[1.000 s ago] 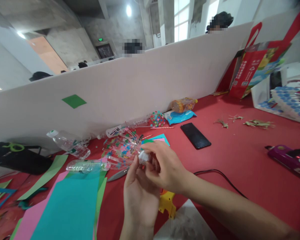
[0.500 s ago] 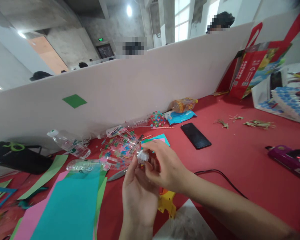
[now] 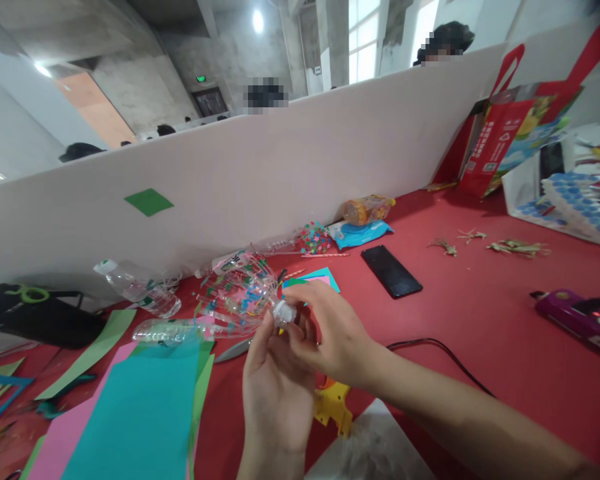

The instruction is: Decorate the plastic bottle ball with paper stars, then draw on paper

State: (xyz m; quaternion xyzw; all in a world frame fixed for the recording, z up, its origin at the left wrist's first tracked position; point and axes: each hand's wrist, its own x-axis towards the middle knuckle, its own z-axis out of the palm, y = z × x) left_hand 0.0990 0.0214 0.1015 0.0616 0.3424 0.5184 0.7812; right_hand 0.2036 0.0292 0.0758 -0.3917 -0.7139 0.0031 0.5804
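Over the red counter (image 3: 460, 300), the worker holds a clear plastic bottle cut into strips (image 3: 245, 293) and dotted with coloured pieces, its splayed body pointing out to ten o'clock from the two hands. The left hand (image 3: 283, 390) is turned palm up, its thumb pressed at the bottle's neck, the other fingers mostly hidden behind. The right hand (image 3: 330, 323) comes in from about four o'clock, thumb and fingers pinching the white cap (image 3: 283, 313). A metal blade (image 3: 233, 350) pokes out between eight and nine o'clock, just beside the left hand, and a yellow plastic piece (image 3: 335, 405) lies at five, partly covered by the hands. At nine o'clock I see another clear bottle (image 3: 165, 331) on its side, touching the top of a blue-green paper sheet (image 3: 135, 417) that spreads towards eight. A black phone (image 3: 391, 271) lies flat at two o'clock. Towards one, beyond it, there's a blue packet (image 3: 361, 235) with an orange-labelled bottle (image 3: 365, 211) lying just behind. Well apart at three o'clock sits a purple power strip (image 3: 575, 319).
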